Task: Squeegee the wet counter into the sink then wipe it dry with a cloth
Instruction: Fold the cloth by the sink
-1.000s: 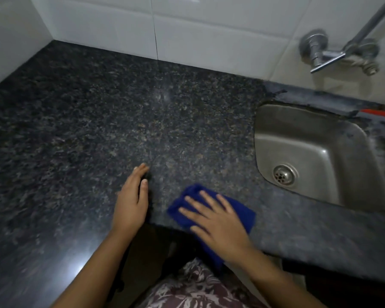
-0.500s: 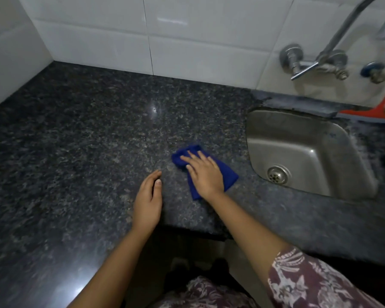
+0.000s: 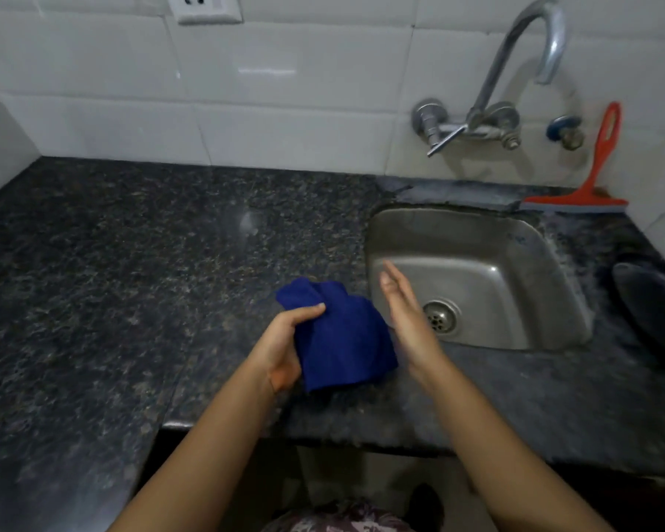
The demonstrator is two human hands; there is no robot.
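Observation:
A blue cloth (image 3: 342, 335) is lifted just above the dark granite counter (image 3: 131, 270), held bunched in my left hand (image 3: 285, 343) with the thumb over its top edge. My right hand (image 3: 404, 312) is flat and open beside the cloth's right side, fingers straight, over the left rim of the steel sink (image 3: 515, 243); whether it touches the cloth I cannot tell. A red squeegee (image 3: 596, 178) stands against the tiled wall behind the sink, blade down on the counter.
A curved metal tap (image 3: 515, 71) juts from the white tiles over the sink. A dark rounded object (image 3: 653, 301) lies at the counter's right edge. A wall socket (image 3: 208, 7) sits top centre. The counter's front edge drops off below my forearms.
My right hand was pressing the cloth flat on the counter and my left lay beside it. Now the left hand holds the cloth raised and the right hand has come off it.

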